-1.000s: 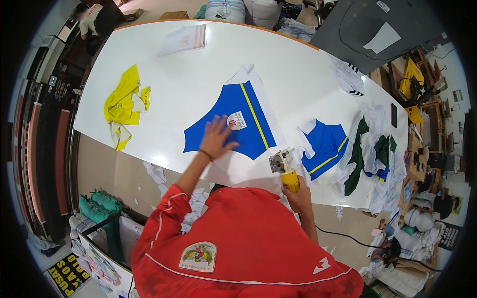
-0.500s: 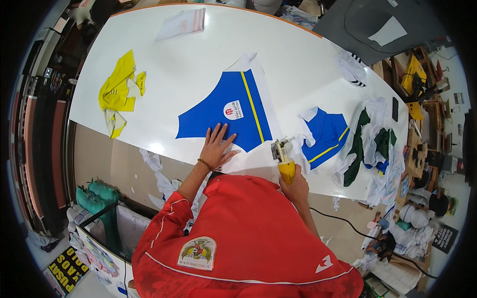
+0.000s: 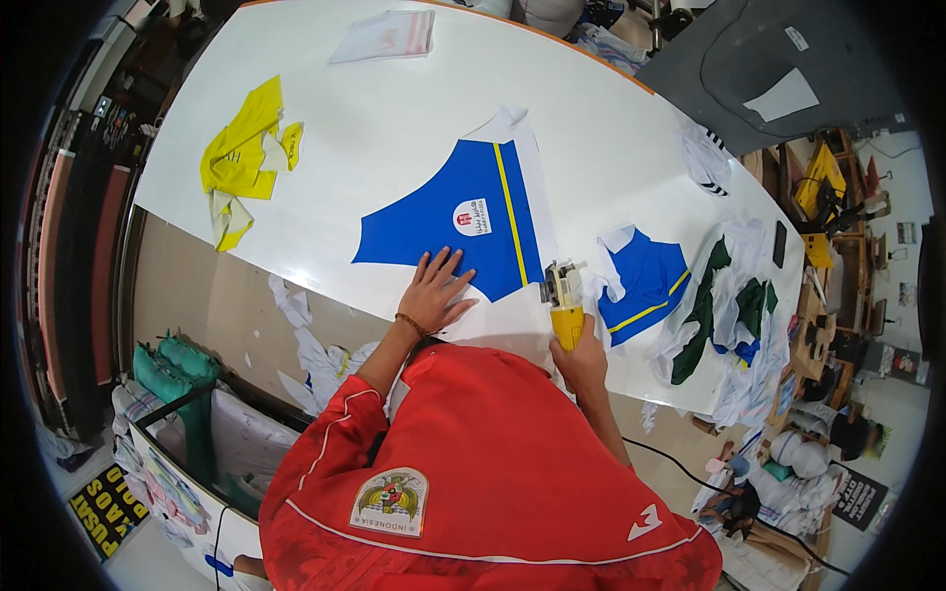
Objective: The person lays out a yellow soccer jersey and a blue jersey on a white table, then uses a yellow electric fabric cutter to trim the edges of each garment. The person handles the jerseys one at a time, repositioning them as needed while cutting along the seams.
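Note:
My left hand lies flat, fingers spread, on the lower part of a blue fabric piece with a yellow stripe and a printed patch, over white backing. My right hand grips a yellow-and-silver electric cutter, whose metal head is beside that piece's lower right corner. To its right lies a folded blue piece with white backing and a yellow stripe. The sleeves are red, like the garment filling the lower centre.
The white table holds yellow offcuts, a pale folded sheet, green-and-white scraps and a phone. A grey surface adjoins at upper right, a cart stands lower left, and a black cord runs rightward.
My left hand has moved down the blue piece from near its patch and now rests flat. My right hand has brought the cutter up against the piece's lower right corner.

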Demonstrator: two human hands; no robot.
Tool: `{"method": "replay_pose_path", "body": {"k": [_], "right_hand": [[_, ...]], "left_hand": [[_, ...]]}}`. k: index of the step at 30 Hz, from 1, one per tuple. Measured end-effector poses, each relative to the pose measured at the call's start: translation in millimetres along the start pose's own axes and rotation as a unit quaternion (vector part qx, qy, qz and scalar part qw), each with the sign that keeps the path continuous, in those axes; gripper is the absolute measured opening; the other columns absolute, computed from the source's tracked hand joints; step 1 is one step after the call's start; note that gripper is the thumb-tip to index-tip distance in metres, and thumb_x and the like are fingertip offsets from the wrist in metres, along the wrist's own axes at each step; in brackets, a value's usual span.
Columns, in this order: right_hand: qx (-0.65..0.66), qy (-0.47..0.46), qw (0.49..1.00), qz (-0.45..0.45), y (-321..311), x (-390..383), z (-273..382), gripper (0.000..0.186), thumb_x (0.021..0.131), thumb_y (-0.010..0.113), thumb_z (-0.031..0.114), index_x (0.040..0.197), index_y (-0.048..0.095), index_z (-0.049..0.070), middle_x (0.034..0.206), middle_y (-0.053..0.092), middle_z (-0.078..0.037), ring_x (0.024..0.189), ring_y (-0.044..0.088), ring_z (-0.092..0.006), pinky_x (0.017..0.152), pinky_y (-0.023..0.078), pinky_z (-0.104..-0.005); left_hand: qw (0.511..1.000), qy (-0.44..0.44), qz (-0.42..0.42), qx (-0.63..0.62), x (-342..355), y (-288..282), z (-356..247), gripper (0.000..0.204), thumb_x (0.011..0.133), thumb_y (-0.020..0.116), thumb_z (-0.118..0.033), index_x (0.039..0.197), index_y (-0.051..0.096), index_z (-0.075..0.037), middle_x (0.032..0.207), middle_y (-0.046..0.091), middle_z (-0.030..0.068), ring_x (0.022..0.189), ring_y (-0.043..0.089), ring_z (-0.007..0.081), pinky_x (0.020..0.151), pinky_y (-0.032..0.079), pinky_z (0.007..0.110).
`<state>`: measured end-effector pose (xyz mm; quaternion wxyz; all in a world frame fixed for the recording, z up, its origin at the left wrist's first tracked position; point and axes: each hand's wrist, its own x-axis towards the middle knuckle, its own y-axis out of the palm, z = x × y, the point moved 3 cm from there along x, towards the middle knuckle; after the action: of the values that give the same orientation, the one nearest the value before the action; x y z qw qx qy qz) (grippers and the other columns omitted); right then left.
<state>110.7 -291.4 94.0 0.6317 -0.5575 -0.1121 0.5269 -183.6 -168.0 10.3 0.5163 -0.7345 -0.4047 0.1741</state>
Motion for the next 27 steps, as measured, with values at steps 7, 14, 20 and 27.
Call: {"method": "replay_pose_path", "body": {"k": [7,14,20,27], "right_hand": [[0.004,-0.028,1.000,-0.005,-6.4,20.7,13.4,0.064,0.089,0.074,0.039,0.137,0.045,0.009,0.102,0.074,-0.030,0.097,0.072,-0.0520,0.082,0.056,-0.0605],[-0.001,-0.043,0.999,-0.002,-17.2,45.7,40.3,0.064,0.089,0.075,0.039,0.136,0.044,0.008,0.103,0.073,-0.031,0.098,0.072,-0.0527,0.083,0.057,-0.0602],[-0.017,-0.052,0.998,-0.016,-14.4,83.8,55.9,0.065,0.087,0.077,0.040,0.134,0.045,0.009,0.107,0.074,-0.031,0.099,0.072,-0.0536,0.085,0.058,-0.0603],[-0.022,-0.055,0.998,-0.007,-25.7,122.2,92.8,0.067,0.085,0.077,0.041,0.134,0.045,0.009,0.111,0.074,-0.031,0.103,0.073,-0.0530,0.088,0.059,-0.0595]], "left_hand": [[1.000,-0.004,0.004,-0.007,1.2,-2.3,0.0,0.059,0.100,0.069,-0.053,0.149,0.065,-0.019,0.168,0.044,0.0181,0.159,0.035,0.0400,0.130,0.024,0.061],[1.000,-0.022,0.000,-0.007,1.5,-6.8,0.3,0.060,0.102,0.066,-0.056,0.150,0.064,-0.020,0.168,0.045,0.0187,0.159,0.036,0.0377,0.132,0.023,0.056],[0.998,-0.053,-0.039,-0.025,3.0,-1.3,6.9,0.067,0.100,0.070,-0.051,0.151,0.059,-0.009,0.166,0.043,0.0260,0.158,0.036,0.0426,0.130,0.024,0.060],[0.995,-0.076,-0.045,-0.054,2.0,-3.3,9.0,0.068,0.101,0.070,-0.046,0.154,0.055,-0.006,0.166,0.041,0.0276,0.158,0.034,0.0448,0.131,0.024,0.060]]}}
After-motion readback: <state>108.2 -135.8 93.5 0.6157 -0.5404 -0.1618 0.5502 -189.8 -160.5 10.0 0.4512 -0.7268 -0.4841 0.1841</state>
